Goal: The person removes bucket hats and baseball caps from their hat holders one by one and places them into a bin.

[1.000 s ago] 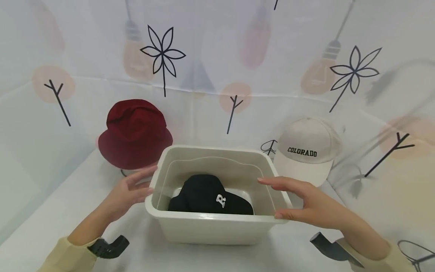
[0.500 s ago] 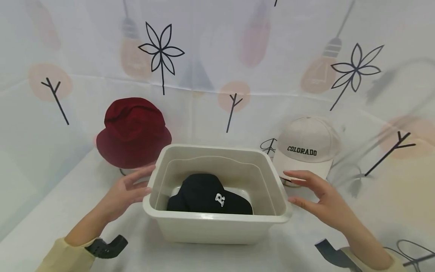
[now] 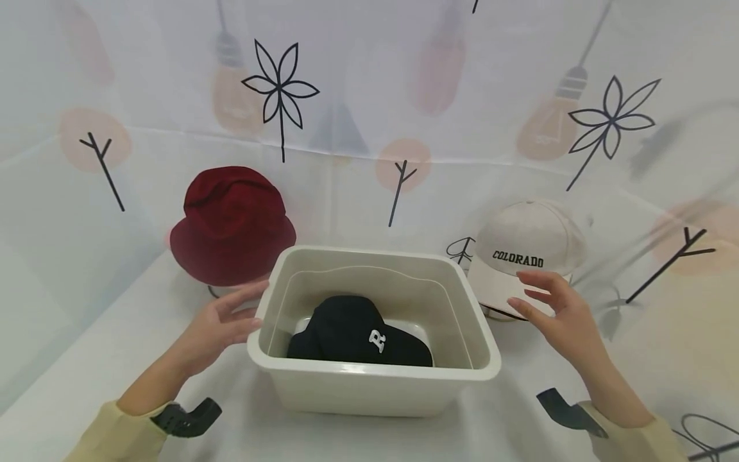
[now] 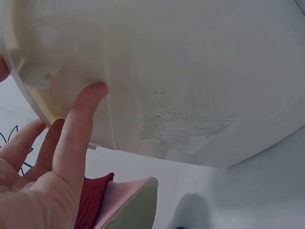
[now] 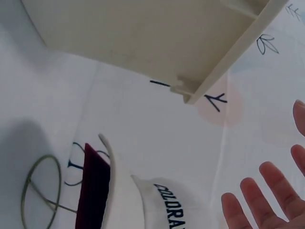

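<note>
A cream plastic bin (image 3: pixel 374 391) stands in the middle of the head view, with a black cap (image 3: pixel 340 330) bearing a white letter R inside it. My left hand (image 3: pixel 216 330) is at the bin's left side, its fingers straight; in the left wrist view a fingertip touches the bin's outer wall (image 4: pixel 190 71). My right hand (image 3: pixel 568 317) hangs to the right of the bin, holding nothing. Its fingers are spread loosely in front of the cream COLORADO cap (image 3: pixel 522 231), partly hiding its brim. Whether they touch the cap cannot be told from the head view; the right wrist view shows them apart from it.
A dark red bucket hat (image 3: pixel 231 224) sits behind the bin at the left. White cloth printed with plants and light bulbs covers the table (image 3: pixel 485 436) and the backdrop (image 3: pixel 335 83).
My right hand has left the bin's right rim and moved right, to the front of the COLORADO cap. My left hand has stayed by the bin.
</note>
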`<state>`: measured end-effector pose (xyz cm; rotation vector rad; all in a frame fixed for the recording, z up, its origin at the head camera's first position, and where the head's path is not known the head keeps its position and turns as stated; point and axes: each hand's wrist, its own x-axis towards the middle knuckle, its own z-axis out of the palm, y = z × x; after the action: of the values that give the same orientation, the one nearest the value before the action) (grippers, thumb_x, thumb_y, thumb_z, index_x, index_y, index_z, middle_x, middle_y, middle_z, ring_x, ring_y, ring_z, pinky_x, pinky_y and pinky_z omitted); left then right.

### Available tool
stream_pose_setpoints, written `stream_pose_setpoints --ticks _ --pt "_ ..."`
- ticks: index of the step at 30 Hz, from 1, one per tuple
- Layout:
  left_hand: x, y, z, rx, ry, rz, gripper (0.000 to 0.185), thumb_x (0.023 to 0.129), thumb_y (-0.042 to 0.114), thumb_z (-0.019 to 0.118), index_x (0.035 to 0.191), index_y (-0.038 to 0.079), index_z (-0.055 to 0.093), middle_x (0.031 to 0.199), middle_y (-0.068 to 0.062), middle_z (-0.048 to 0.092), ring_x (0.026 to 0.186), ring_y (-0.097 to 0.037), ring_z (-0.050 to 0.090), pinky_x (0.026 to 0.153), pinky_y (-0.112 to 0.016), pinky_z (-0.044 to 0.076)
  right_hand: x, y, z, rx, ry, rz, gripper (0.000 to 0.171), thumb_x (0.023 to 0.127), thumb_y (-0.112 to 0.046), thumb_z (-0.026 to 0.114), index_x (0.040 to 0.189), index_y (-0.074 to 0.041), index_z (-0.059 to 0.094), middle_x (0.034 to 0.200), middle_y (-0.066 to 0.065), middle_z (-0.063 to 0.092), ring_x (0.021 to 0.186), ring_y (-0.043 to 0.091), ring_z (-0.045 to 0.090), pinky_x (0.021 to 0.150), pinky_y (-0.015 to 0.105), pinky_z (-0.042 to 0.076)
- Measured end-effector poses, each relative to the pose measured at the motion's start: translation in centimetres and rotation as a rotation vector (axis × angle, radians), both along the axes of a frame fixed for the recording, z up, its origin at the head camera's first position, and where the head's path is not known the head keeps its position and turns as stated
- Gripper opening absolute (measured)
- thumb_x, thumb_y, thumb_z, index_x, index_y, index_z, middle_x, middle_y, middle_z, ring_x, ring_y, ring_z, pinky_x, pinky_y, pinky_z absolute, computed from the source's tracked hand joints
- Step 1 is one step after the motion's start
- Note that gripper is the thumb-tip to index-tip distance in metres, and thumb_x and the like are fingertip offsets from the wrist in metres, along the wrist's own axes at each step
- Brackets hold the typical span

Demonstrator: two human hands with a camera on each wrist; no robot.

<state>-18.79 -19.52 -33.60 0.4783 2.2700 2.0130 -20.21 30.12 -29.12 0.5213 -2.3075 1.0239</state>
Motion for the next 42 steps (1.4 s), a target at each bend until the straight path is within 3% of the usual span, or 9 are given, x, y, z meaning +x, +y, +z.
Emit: stream_pose_setpoints --ticks 3,9,16,21,25,31,42 --pt "0.0 -0.1 0.1 -0.001 0.0 -0.002 0.061 0.088 0.01 0.062 0.143 0.007 0.035 0.148 -0.012 0.026 0.115 -0.014 0.053 0.087 -0.046 0.047 -0.9 0.3 0.0 -0.002 -0.021 -0.077 0.042 0.079 -0.004 0.073 0.116 0.001 0.054 0.113 -0.014 0.053 0.1 -0.011 0.047 0.08 0.004 0.039" --pt "0.1 -0.3 0.4 -0.004 0.004 0.014 0.062 0.088 0.011 0.062 0.143 0.007 0.035 0.149 -0.012 0.026 0.116 -0.015 0.053 0.088 -0.048 0.046 -3.0 0.8 0.6 -0.032 -0.065 -0.177 0.044 0.085 -0.02 0.07 0.119 0.001 0.052 0.116 0.007 0.056 0.101 -0.003 0.049 0.079 0.008 0.041" --pt "0.2 -0.5 0.4 0.011 -0.003 0.011 0.062 0.088 0.01 0.062 0.143 0.007 0.035 0.148 -0.012 0.027 0.115 -0.012 0.053 0.087 -0.043 0.048 -5.0 1.8 1.0 -0.064 -0.052 -0.304 0.048 0.085 -0.028 0.069 0.121 0.0 0.054 0.116 0.009 0.056 0.106 0.007 0.047 0.083 0.016 0.039" --pt "0.3 -0.5 0.2 0.039 -0.006 -0.022 0.059 0.088 0.007 0.061 0.142 0.007 0.037 0.146 -0.009 0.032 0.112 -0.011 0.056 0.084 -0.037 0.05 -5.8 2.8 1.2 -0.09 -0.085 -0.395 0.052 0.084 -0.03 0.069 0.124 -0.001 0.052 0.121 0.009 0.053 0.113 0.022 0.046 0.087 0.021 0.037" --pt "0.3 -0.5 0.1 0.047 -0.007 -0.039 0.058 0.088 0.006 0.06 0.141 0.006 0.038 0.145 -0.007 0.033 0.111 -0.012 0.056 0.083 -0.037 0.05 -6.3 3.6 1.6 -0.126 -0.15 -0.462 0.058 0.084 -0.033 0.068 0.129 -0.001 0.049 0.128 0.013 0.047 0.119 0.029 0.041 0.095 0.032 0.036" --pt "0.2 -0.3 -0.1 0.07 0.004 -0.05 0.058 0.088 0.005 0.06 0.141 0.003 0.038 0.145 -0.009 0.033 0.112 -0.012 0.055 0.083 -0.038 0.05 -7.5 4.5 2.5 -0.169 -0.265 -0.487 0.07 0.085 -0.041 0.064 0.139 -0.002 0.039 0.138 0.019 0.033 0.127 0.036 0.029 0.098 0.053 0.029" --pt "0.2 0.1 0.0 0.046 0.01 -0.012 0.061 0.087 0.008 0.062 0.142 0.005 0.036 0.147 -0.014 0.03 0.116 -0.02 0.053 0.084 -0.042 0.049 -9.4 5.7 3.6 -0.188 -0.394 -0.456 0.092 0.083 -0.05 0.062 0.148 -0.005 0.016 0.15 0.025 0.006 0.135 0.043 0.007 0.106 0.059 0.014"
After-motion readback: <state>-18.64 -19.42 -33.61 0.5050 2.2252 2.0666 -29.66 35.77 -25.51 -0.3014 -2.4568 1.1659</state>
